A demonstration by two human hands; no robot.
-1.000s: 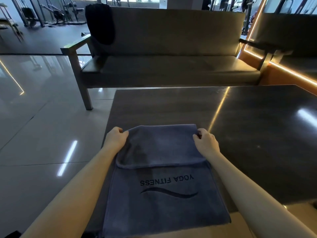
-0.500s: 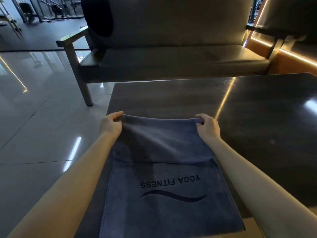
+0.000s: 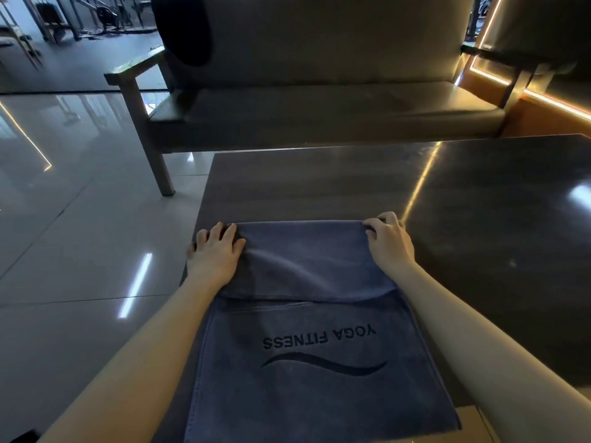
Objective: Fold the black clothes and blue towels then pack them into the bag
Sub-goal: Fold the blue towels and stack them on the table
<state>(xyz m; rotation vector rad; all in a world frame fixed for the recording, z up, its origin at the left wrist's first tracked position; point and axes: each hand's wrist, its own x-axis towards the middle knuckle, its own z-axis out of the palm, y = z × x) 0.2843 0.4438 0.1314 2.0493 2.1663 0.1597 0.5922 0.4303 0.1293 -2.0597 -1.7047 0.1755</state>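
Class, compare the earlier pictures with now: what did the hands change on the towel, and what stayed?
The left hand released the towel at its far left corner and now lies flat there, fingers spread. The right hand still pinches the far right corner. The flap stays folded over.

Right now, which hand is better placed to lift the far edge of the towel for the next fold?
Probably the right hand: its fingers pinch the far corner of the towel. The left hand lies flat on the other corner.
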